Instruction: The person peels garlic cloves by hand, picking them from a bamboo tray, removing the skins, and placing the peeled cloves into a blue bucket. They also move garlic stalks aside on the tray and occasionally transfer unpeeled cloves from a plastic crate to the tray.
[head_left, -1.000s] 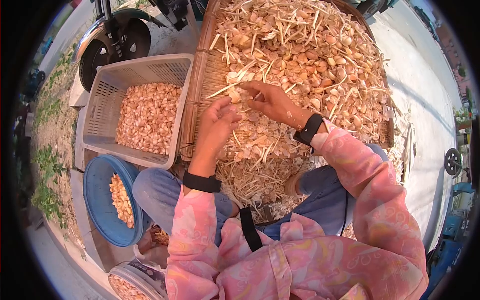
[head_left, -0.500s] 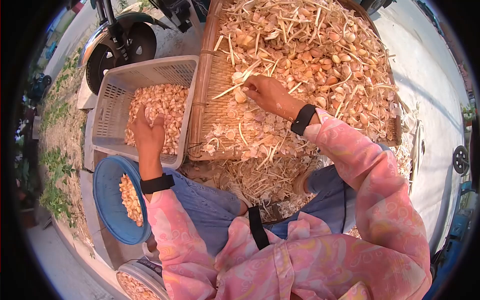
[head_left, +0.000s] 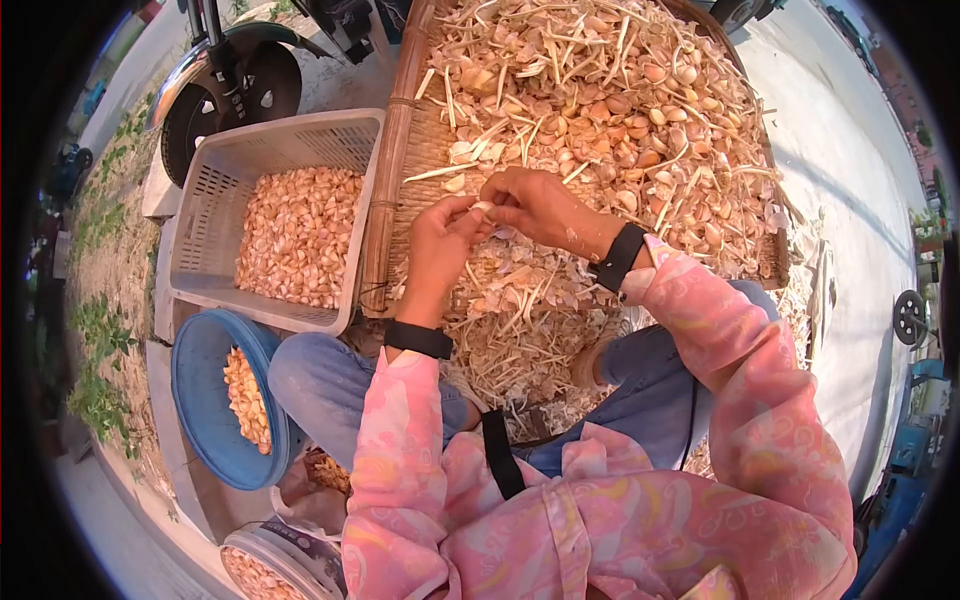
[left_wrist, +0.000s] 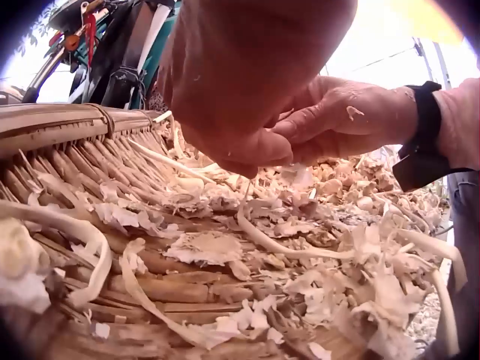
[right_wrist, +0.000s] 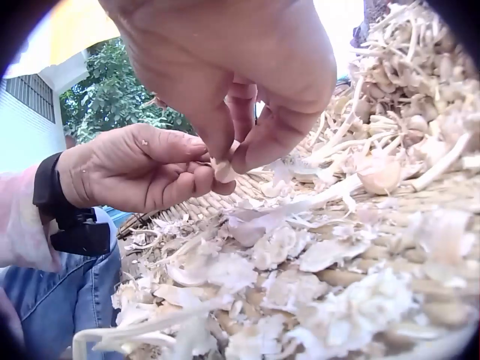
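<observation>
Over the woven tray (head_left: 413, 150) both hands meet at one garlic clove (head_left: 484, 207). The left hand (head_left: 442, 245) pinches it from the left, and the right hand (head_left: 545, 208) pinches it from the other side. In the right wrist view the pale clove (right_wrist: 223, 169) shows between the fingertips of the two hands. The left wrist view has the left hand (left_wrist: 247, 75) in front, hiding the clove. Peeled skins and dry stems (left_wrist: 292, 251) lie beneath the hands. A heap of garlic cloves and stems (head_left: 640, 130) covers much of the tray.
A grey crate (head_left: 215, 290) of cloves stands left of the tray. Nearer the person are a blue basin (head_left: 200, 400) with cloves and a white bucket (head_left: 290, 550). Stems litter the ground (head_left: 520, 360) between the legs. A wheel (head_left: 270, 85) stands behind the crate.
The left hand went from beside the right hand to over the crate, then came back to the right hand. The right hand has stayed over the tray, and a clove is now pinched between both hands.
</observation>
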